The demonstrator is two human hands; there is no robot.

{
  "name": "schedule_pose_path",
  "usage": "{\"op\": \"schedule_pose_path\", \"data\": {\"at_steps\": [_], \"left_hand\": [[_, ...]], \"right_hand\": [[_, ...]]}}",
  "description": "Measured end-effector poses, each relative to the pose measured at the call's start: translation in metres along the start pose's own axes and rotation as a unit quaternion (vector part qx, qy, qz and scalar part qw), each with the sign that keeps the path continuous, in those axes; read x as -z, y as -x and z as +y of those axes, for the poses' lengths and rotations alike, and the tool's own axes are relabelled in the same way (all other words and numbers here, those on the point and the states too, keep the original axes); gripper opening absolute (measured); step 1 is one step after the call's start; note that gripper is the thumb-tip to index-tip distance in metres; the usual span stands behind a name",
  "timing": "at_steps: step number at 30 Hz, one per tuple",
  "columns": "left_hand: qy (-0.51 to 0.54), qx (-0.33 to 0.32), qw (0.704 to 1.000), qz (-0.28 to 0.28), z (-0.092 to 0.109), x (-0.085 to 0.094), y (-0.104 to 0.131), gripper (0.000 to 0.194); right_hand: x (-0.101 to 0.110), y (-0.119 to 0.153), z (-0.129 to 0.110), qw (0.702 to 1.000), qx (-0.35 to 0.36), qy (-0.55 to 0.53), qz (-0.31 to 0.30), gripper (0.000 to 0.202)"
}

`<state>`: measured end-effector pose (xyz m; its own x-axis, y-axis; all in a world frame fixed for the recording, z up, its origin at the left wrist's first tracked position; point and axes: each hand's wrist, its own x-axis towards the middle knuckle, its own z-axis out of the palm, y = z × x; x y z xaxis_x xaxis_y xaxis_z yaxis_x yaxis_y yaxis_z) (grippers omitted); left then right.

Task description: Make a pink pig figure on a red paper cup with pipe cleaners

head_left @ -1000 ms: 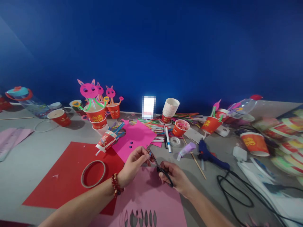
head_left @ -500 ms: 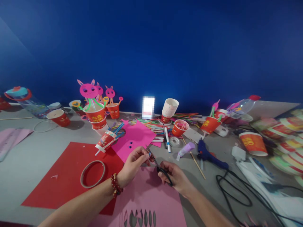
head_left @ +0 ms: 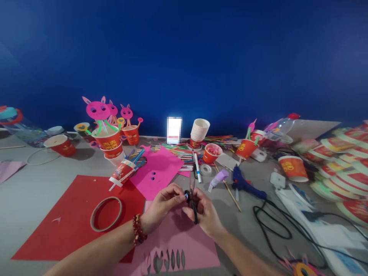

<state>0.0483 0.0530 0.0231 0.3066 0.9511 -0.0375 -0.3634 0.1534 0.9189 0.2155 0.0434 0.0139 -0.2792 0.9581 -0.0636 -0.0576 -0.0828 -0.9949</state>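
My right hand (head_left: 204,212) is closed around a pair of scissors (head_left: 193,205) with black handles, their blades pointing up and away from me. Close beside the blades, my left hand (head_left: 172,197) pinches a small dark piece with a bluish-white patch (head_left: 186,196) between thumb and fingertips. What this piece is made of is too small to tell. Both hands are above a light pink sheet (head_left: 198,249) that has a row of leaf-shaped holes cut near its front. Behind them lies a bright pink sheet (head_left: 163,165) with two small dark ovals on it.
A red sheet (head_left: 71,199) bears a tape roll (head_left: 106,214) at left. Cups with pink animal faces (head_left: 98,110) stand behind. Pens (head_left: 197,168), a blue glue gun (head_left: 247,184), its black cable (head_left: 267,234) and a wooden stick (head_left: 230,189) lie at right. Stacked cups (head_left: 345,165) crowd the far right.
The scissors have turned from slanting left to nearly upright, and both hands have drawn closer together around the small piece. My view has swung slightly right.
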Motion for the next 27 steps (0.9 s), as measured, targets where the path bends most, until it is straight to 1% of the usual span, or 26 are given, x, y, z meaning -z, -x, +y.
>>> {"op": "schedule_pose_path", "data": {"at_steps": [5, 10, 12, 16, 19, 21, 25, 27], "left_hand": [[0.020, 0.038, 0.999, -0.002, -0.006, -0.003, 0.002, 0.025], [0.017, 0.043, 0.999, -0.019, -0.005, -0.003, 0.003, 0.028], [0.002, 0.042, 0.999, -0.035, -0.004, -0.002, 0.004, 0.029], [-0.046, 0.040, 0.995, -0.073, -0.006, -0.001, 0.007, 0.027], [-0.061, 0.045, 0.994, -0.077, -0.006, -0.001, 0.007, 0.028], [-0.060, 0.044, 0.995, -0.059, -0.005, 0.000, 0.007, 0.029], [-0.034, 0.036, 0.998, -0.028, 0.001, 0.004, 0.003, 0.028], [-0.023, 0.023, 0.999, -0.016, 0.004, 0.006, 0.002, 0.027]], "right_hand": [[0.002, -0.001, 0.005, 0.999, 0.015, 0.005, 0.042, 0.032], [0.006, -0.001, 0.004, 0.998, 0.021, 0.022, 0.050, 0.030], [0.007, -0.001, 0.002, 0.998, 0.025, 0.023, 0.049, 0.027], [0.008, -0.001, -0.004, 0.996, 0.037, 0.058, 0.061, 0.024], [0.010, -0.002, -0.008, 0.994, 0.045, 0.074, 0.069, 0.026], [0.012, -0.003, -0.008, 0.997, 0.031, 0.059, 0.047, 0.031], [0.016, -0.003, -0.004, 0.998, -0.033, 0.013, -0.053, 0.044], [0.018, -0.003, 0.000, 0.995, -0.050, 0.014, -0.088, 0.049]]}}
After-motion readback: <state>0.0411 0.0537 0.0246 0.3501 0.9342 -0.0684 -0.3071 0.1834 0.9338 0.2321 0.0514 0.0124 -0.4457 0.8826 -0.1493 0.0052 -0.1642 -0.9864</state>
